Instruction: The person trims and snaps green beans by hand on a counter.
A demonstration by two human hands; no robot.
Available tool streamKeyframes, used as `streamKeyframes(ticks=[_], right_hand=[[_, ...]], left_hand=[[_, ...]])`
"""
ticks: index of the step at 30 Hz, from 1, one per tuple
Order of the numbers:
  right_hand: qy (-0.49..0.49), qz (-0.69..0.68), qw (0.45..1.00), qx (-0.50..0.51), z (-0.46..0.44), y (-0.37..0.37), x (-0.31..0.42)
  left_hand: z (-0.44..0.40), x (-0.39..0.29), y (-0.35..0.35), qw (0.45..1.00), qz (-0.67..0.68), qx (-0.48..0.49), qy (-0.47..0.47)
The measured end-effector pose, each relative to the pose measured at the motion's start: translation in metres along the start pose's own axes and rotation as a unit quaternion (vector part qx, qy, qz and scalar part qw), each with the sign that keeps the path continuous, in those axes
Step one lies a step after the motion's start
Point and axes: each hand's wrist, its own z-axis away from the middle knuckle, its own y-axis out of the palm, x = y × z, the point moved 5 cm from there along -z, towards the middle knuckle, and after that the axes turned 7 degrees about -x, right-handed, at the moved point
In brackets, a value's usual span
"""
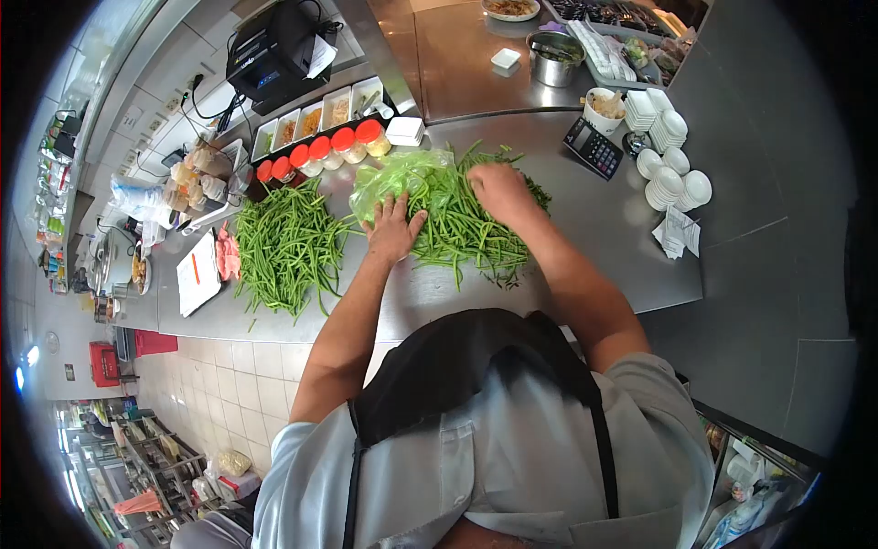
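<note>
Two heaps of long green beans lie on the steel counter. The left heap is to the left of my arms, and the right heap spreads between and under my hands. A thin, crumpled green plastic bag rests against the right heap's upper left side. My left hand lies with fingers spread at the bag's lower edge, touching the bag and nearby beans. Over the top of the right heap, my right hand has its fingers curled closed; whatever they hold is hidden.
Behind the bag stand red-lidded jars and a row of topping trays. A calculator and stacked white bowls are to the right. A clipboard lies left. The steel counter's front edge runs before my apron.
</note>
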Motion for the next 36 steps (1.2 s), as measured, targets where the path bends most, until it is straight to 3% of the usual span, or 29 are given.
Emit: streamKeyframes(ticks=[3,7,9,12,15,22,26,31,35,36], right_hand=[[-0.018,0.023,0.999,-0.028,-0.041,-0.002,-0.002],[-0.039,0.067,0.997,0.022,-0.085,0.036,-0.007],[-0.069,0.120,0.989,0.050,-0.090,0.054,-0.004],[-0.032,0.134,0.986,0.092,-0.088,0.072,-0.015],[-0.021,0.176,0.975,0.135,-0.068,0.047,-0.015],[-0.075,0.122,0.987,-0.079,0.026,-0.019,-0.014],[-0.049,0.063,0.990,-0.113,0.068,-0.028,-0.023],[-0.004,0.023,0.983,-0.182,0.121,-0.049,-0.017],[0.036,-0.084,0.988,-0.125,0.165,-0.049,-0.016],[0.043,-0.101,0.987,-0.116,0.177,-0.044,-0.014]], left_hand=[[0.005,-0.001,0.011,0.999,0.018,-0.046,0.000],[0.025,-0.001,0.016,0.993,0.013,-0.114,0.011],[0.029,0.000,0.015,0.993,-0.004,-0.120,0.011],[0.028,0.001,0.018,0.990,-0.024,-0.142,0.008],[0.026,-0.001,0.018,0.987,-0.040,-0.152,-0.016],[0.017,-0.003,0.016,0.987,-0.039,-0.141,-0.072],[0.043,-0.006,0.000,0.958,0.140,-0.250,0.002],[0.123,-0.066,-0.005,0.945,0.044,-0.154,0.284],[0.135,-0.086,0.007,0.947,0.000,-0.083,0.311],[0.131,-0.085,0.011,0.943,-0.011,-0.104,0.314]])
